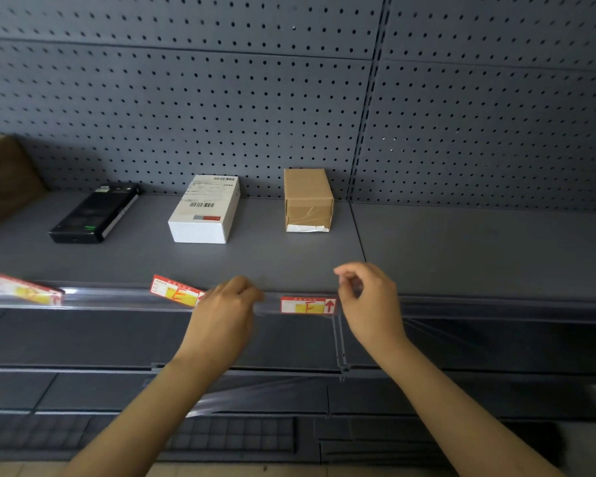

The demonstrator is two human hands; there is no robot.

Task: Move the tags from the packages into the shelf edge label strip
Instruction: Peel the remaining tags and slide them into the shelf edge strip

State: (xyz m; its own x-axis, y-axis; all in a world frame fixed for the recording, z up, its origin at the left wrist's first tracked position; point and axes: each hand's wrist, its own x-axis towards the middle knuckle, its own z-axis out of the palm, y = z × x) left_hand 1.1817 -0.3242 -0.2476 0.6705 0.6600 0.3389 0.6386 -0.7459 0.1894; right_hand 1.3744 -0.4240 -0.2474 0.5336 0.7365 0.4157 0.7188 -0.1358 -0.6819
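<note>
Three red-and-yellow tags sit along the clear label strip (pixel 117 299) at the shelf's front edge: a tilted left tag (pixel 29 290), a tilted middle tag (pixel 176 291) and a level right tag (pixel 307 305) seated in the strip. My left hand (pixel 226 313) has its curled fingers on the strip between the middle and right tags, touching the middle tag's right end. My right hand (pixel 369 297) pinches the strip's clear lip just right of the right tag. Behind stand a black box (pixel 93 213), a white box (pixel 205 210) and a brown carton (pixel 308 199).
A grey pegboard wall (pixel 289 98) backs the grey shelf (pixel 462 249). A large brown carton (pixel 4 177) stands at the far left. Lower dark shelves (pixel 83 339) run below the strip, and a loose clear strip (pixel 255 390) lies on one.
</note>
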